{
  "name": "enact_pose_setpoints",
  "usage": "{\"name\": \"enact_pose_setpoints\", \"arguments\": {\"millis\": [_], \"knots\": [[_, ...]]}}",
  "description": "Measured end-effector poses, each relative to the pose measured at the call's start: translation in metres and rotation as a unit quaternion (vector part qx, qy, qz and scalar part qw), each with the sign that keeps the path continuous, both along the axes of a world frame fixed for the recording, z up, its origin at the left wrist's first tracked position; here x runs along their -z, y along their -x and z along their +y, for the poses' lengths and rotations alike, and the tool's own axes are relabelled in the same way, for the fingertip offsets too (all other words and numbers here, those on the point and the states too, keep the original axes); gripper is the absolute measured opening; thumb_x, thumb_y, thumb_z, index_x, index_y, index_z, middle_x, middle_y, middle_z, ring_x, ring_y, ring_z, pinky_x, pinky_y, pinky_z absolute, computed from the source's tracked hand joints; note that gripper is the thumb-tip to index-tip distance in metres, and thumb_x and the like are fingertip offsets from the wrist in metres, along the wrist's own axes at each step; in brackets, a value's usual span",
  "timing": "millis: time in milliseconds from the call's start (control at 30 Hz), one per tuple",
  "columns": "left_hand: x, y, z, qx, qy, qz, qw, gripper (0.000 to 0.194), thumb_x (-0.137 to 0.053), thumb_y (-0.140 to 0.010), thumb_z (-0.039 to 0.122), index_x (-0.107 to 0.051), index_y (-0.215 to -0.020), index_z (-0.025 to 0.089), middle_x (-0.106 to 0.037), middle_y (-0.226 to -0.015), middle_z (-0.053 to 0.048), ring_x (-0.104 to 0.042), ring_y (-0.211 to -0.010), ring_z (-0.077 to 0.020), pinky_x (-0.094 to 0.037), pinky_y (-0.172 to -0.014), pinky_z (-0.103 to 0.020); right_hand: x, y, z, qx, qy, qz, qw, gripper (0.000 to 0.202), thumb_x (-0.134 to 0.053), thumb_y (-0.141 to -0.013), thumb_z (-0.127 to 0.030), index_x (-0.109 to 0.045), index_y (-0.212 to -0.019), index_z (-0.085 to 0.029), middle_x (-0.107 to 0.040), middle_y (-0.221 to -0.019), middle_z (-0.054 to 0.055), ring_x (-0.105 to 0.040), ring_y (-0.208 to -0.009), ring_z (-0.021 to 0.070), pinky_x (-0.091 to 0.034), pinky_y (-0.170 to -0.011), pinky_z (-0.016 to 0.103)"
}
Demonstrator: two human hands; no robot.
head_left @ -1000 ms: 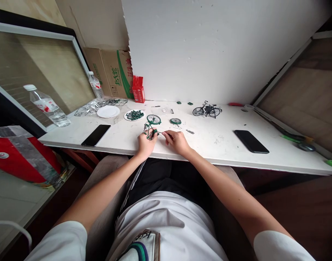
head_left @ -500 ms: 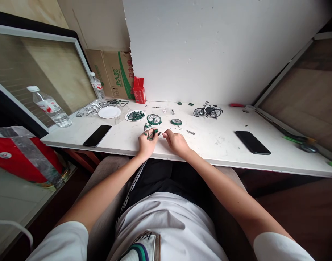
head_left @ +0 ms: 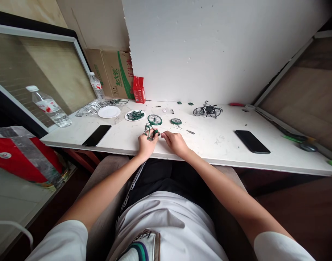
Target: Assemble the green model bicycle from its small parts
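Observation:
My left hand (head_left: 147, 144) is closed round the lower part of a green model bicycle frame (head_left: 149, 130), near the front edge of the table. A green spoked wheel (head_left: 154, 120) stands at the frame's far end. My right hand (head_left: 174, 141) is closed in a pinch just to the right; a thin dark piece shows between its fingertips and the frame, too small to name. Beyond the hands lies a second green wheel (head_left: 176, 121) with small loose bits beside it. A small grey part (head_left: 190, 132) rests to the right of it.
A finished black model bicycle (head_left: 207, 111) stands at the back. A white plate of green parts (head_left: 126, 119) and a blank white plate (head_left: 109, 112) sit left of centre. Phones lie at left (head_left: 97, 135) and right (head_left: 252, 142). A water bottle (head_left: 50, 108) leans at far left.
My right hand has shifted very slightly left, closer to the frame. The green wheel on the frame has moved a little to the right.

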State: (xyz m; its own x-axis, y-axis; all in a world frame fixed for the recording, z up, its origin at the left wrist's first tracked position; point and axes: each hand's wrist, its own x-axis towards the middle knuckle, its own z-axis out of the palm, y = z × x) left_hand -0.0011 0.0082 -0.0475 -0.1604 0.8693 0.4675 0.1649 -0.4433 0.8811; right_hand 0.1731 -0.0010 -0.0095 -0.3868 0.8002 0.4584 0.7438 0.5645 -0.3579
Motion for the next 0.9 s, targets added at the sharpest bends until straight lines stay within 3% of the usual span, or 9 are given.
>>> {"name": "enact_pose_setpoints", "arguments": {"millis": [167,300,433,633,767,900], "knots": [[0.000,0.001,-0.003,-0.028,-0.023,0.035,0.999,0.027,-0.072,-0.089,0.031,-0.078,-0.112,0.018,-0.080,-0.111,-0.012,-0.076,-0.100,-0.0236,-0.059,-0.092,-0.034,-0.001,0.006,-0.002,-0.038,0.065,0.159,0.984,0.044,-0.043,-0.111,-0.043,-0.071,-0.090,-0.017,-0.076,-0.081,0.007,-0.067,-0.070,0.0178,-0.043,-0.071,0.026],[-0.002,0.000,-0.003,-0.020,-0.017,0.017,1.000,0.029,-0.074,-0.088,0.032,-0.078,-0.113,0.018,-0.080,-0.111,-0.013,-0.076,-0.098,-0.0238,-0.059,-0.093,-0.036,-0.002,0.010,-0.005,-0.025,0.086,0.191,0.977,0.052,-0.043,-0.109,-0.054,-0.072,-0.087,-0.017,-0.074,-0.075,0.006,-0.064,-0.066,0.0179,-0.044,-0.071,0.028],[-0.006,0.000,0.000,0.016,0.011,-0.047,0.999,0.033,-0.078,-0.084,0.033,-0.077,-0.112,0.015,-0.081,-0.105,-0.013,-0.078,-0.092,-0.0232,-0.061,-0.088,-0.035,-0.004,0.009,-0.006,0.010,0.059,0.152,0.987,0.049,-0.043,-0.110,-0.052,-0.073,-0.092,-0.019,-0.076,-0.082,0.006,-0.065,-0.068,0.0188,-0.042,-0.069,0.029],[-0.016,0.010,0.004,0.050,0.045,-0.128,0.990,0.048,-0.084,-0.079,0.035,-0.072,-0.119,0.013,-0.081,-0.109,-0.017,-0.079,-0.099,-0.0258,-0.061,-0.093,-0.040,-0.013,-0.007,0.001,0.107,0.021,0.073,0.991,0.040,-0.037,-0.112,-0.040,-0.071,-0.103,-0.020,-0.076,-0.092,0.009,-0.066,-0.080,0.0236,-0.039,-0.068,0.031],[-0.026,0.019,0.004,0.070,0.064,-0.154,0.983,0.051,-0.090,-0.074,0.039,-0.071,-0.113,0.012,-0.080,-0.113,-0.019,-0.079,-0.103,-0.0275,-0.060,-0.096,-0.043,-0.004,-0.022,0.016,0.130,-0.052,-0.017,0.990,0.036,-0.044,-0.109,-0.032,-0.076,-0.102,-0.017,-0.071,-0.102,0.017,-0.059,-0.104,0.0328,-0.046,-0.078,0.039],[-0.036,0.023,0.001,0.126,0.090,-0.170,0.973,0.052,-0.094,-0.071,0.042,-0.071,-0.108,0.013,-0.080,-0.112,-0.018,-0.079,-0.104,-0.0281,-0.059,-0.099,-0.043,0.009,-0.031,0.026,0.122,-0.076,-0.074,0.987,0.032,-0.053,-0.104,-0.025,-0.082,-0.097,-0.015,-0.068,-0.100,0.019,-0.054,-0.101,0.0350,-0.049,-0.085,0.047]]}}
